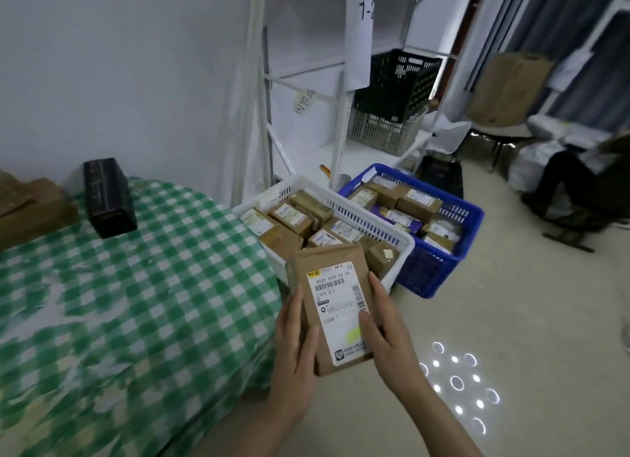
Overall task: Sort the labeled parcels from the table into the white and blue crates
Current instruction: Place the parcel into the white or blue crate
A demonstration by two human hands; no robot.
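Note:
A brown parcel (332, 303) with a white shipping label faces up in front of me, held in the air past the table's right edge. My left hand (296, 354) grips its left side, thumb on top. My right hand (385, 337) grips its right side, thumb pressed on the label. Just beyond it the white crate (371, 218) sits on the floor, holding several brown labeled parcels. The blue crate (453, 238) stands to the right of the white one, also with several parcels inside.
The table with a green checked cloth (136, 303) fills the left; a black box (109, 197) and brown cartons (30, 207) stand at its back. White shelving (341, 132) with dark and grey baskets (392, 98) rises behind the crates. A seated person (572, 184) is far right.

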